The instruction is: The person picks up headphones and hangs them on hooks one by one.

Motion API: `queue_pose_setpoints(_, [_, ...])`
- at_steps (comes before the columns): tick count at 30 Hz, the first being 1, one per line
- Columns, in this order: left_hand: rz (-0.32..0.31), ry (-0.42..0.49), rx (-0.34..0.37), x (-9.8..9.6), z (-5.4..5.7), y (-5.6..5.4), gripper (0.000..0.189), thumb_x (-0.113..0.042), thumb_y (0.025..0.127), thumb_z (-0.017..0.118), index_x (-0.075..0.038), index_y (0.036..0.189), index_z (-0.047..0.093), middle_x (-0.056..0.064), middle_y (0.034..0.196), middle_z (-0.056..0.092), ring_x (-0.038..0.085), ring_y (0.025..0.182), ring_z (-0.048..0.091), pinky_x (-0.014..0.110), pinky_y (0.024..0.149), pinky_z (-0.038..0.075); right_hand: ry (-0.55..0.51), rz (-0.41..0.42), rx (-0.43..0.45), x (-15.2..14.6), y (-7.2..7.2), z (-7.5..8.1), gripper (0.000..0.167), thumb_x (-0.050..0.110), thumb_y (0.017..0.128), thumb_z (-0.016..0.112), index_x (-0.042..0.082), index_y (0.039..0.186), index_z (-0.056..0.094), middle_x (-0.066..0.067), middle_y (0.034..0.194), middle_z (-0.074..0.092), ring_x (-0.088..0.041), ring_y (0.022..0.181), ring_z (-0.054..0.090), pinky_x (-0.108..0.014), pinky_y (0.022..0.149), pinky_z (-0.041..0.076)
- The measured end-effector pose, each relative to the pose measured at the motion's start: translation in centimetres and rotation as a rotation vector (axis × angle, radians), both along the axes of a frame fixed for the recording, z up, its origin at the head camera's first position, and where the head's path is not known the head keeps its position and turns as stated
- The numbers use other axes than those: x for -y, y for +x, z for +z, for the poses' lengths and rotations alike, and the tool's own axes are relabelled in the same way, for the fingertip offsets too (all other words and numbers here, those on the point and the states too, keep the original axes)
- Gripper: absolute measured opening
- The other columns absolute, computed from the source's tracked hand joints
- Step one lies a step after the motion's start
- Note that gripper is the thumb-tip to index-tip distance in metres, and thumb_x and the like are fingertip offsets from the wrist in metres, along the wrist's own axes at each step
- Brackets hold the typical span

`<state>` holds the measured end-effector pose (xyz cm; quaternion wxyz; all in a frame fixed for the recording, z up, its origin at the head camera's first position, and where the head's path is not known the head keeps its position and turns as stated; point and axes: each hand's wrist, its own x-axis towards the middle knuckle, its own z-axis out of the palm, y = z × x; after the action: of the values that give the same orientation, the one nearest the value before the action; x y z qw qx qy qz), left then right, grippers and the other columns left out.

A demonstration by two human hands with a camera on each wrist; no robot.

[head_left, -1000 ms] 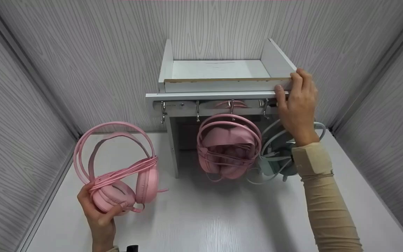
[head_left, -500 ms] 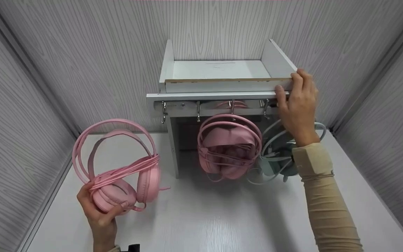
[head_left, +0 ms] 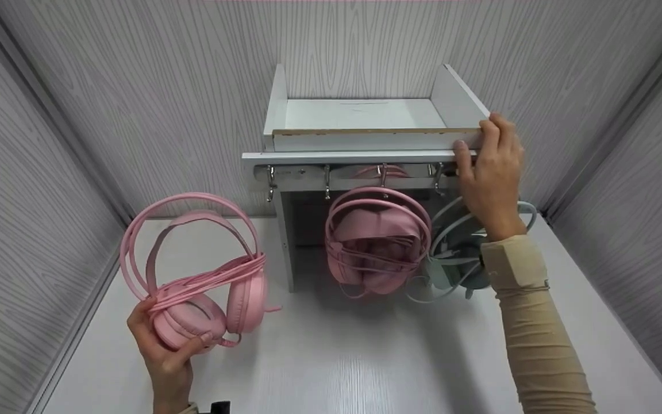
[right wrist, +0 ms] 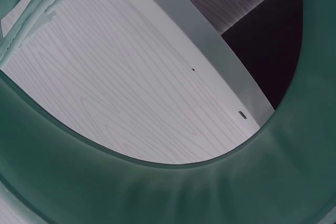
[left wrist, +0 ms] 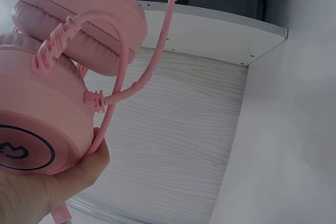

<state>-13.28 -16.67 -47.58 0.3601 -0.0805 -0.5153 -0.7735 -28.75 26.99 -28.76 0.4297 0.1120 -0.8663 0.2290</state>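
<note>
My left hand (head_left: 164,345) grips pink headphones (head_left: 246,302) by one ear cup, left of the white shelf unit. Their cable is wound across both ear cups, and the headband points up. The left wrist view shows my left thumb curled against the pink ear cup (left wrist: 42,108). My right hand (head_left: 493,172) holds the right front corner of the white shelf (head_left: 365,142). A second pair of pink headphones (head_left: 374,224) hangs from a metal hook (head_left: 383,178). Green headphones (head_left: 457,267) hang at the right, partly behind my right arm; their headband (right wrist: 173,192) fills much of the right wrist view.
Along the shelf's front rail runs a row of metal hooks, the two left ones (head_left: 270,183) bearing nothing. A side panel (head_left: 286,241) supports the shelf. Wood-grain walls (head_left: 66,115) enclose the white tabletop (head_left: 331,356) at the back and sides.
The pink headphones in my left hand have tilted slightly to the right, their ear cups shifting a little toward the shelf. My right hand stays at the shelf corner.
</note>
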Motion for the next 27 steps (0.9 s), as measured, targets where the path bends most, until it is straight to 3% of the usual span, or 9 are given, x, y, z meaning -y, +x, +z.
queue_pose_setpoints(5, [-0.004, 0.001, -0.028, -0.09, 0.05, 0.12, 0.092, 0.032, 0.056, 0.059, 0.001, 0.140, 0.040, 0.021, 0.135, 0.042, 0.031, 0.112, 0.048, 0.027, 0.093, 0.051, 0.010, 0.002, 0.008, 0.02, -0.01, 0.00, 0.053, 0.032, 0.105, 0.051, -0.013, 0.133, 0.049, -0.030, 0.144, 0.042, -0.045, 0.135, 0.039, -0.057, 0.113, 0.023])
queue_pose_setpoints(27, [-0.017, -0.001, 0.035, -0.37, 0.76, 0.42, 0.094, 0.028, 0.054, 0.060, -0.002, 0.141, 0.039, 0.021, 0.139, 0.038, 0.032, 0.116, 0.045, 0.028, 0.096, 0.051, 0.026, 0.005, -0.011, 0.09, -0.22, 0.12, 0.052, 0.032, 0.106, 0.049, -0.013, 0.131, 0.049, -0.031, 0.141, 0.043, -0.046, 0.130, 0.043, -0.060, 0.109, 0.026])
